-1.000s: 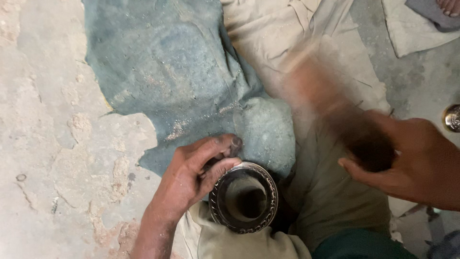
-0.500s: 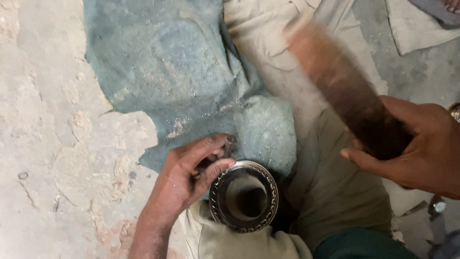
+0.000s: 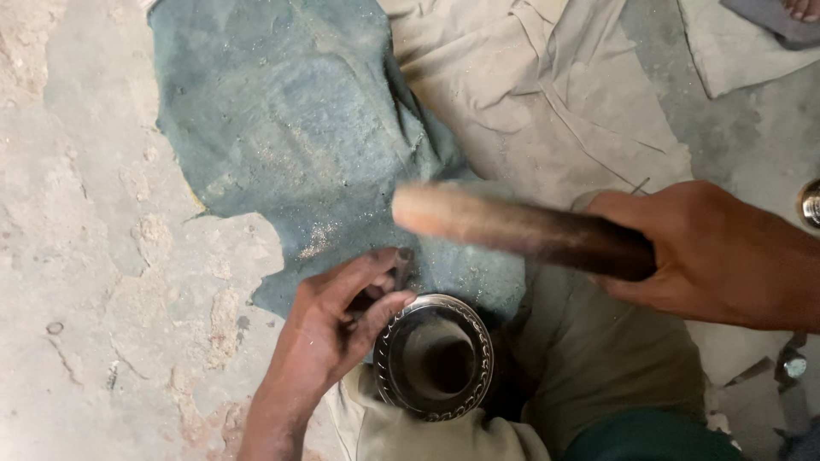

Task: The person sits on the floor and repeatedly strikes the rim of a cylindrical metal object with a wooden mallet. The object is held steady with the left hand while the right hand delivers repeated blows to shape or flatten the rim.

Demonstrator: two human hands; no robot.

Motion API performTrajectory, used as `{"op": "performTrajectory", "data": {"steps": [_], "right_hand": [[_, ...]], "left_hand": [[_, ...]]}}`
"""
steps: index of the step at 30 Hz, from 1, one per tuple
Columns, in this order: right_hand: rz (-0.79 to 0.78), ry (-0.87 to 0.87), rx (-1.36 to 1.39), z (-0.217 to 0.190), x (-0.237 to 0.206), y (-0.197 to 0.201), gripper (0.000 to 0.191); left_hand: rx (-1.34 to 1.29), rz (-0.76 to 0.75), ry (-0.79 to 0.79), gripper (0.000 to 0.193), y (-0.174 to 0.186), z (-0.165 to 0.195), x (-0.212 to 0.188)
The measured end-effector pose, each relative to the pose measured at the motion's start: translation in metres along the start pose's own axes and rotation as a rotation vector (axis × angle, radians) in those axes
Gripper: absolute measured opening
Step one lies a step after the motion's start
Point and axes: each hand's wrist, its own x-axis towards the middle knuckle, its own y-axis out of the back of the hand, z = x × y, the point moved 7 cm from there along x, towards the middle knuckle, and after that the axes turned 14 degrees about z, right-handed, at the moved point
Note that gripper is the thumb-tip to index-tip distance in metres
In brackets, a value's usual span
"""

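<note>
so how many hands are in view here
2. The left hand touches the rim of the metal bowl; the right hand grips a wooden stick.

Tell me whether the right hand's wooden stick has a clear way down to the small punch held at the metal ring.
Probably yes. The stick in the right hand hangs just above the punch, with nothing between them. The left hand pinches the punch low beside the ring, leaving its top bare, though the fingers sit close.

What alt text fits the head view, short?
The right hand grips a motion-blurred wooden stick above a round, patterned metal vessel, while the left hand pinches a small punch at its rim. A teal cloth and beige fabric cover the concrete floor.
</note>
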Motion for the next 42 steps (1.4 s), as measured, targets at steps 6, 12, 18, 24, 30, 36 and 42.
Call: {"op": "performTrajectory", "data": {"steps": [6,12,18,24,30,36,42], "right_hand": [[0.26,0.079,0.274,-0.004,-0.003,0.01,0.04],[0.057,-0.008,0.082,0.007,0.006,-0.001,0.036],[-0.056,0.082,-0.009,0.0,0.01,-0.004,0.04],[0.021,-0.116,0.137,0.013,0.006,-0.01,0.056],[0.14,-0.183,0.321,0.0,0.007,0.006,0.048],[-0.111,-0.037,0.059,-0.004,0.02,-0.005,0.031],[0.374,0.409,0.53,-0.024,0.02,0.033,0.014]], "left_hand": [[0.0,0.001,0.095,0.042,0.003,-0.011,-0.006],[-0.033,-0.003,0.04,0.041,0.002,-0.007,-0.005],[0.021,-0.012,0.104,0.043,0.003,-0.013,-0.007],[-0.024,0.036,0.161,0.042,0.01,-0.019,-0.017],[0.013,0.047,0.182,0.045,0.009,-0.022,-0.018],[-0.017,0.022,0.18,0.043,0.008,-0.019,-0.014],[0.043,0.044,0.283,0.043,0.007,-0.019,-0.014]]}}
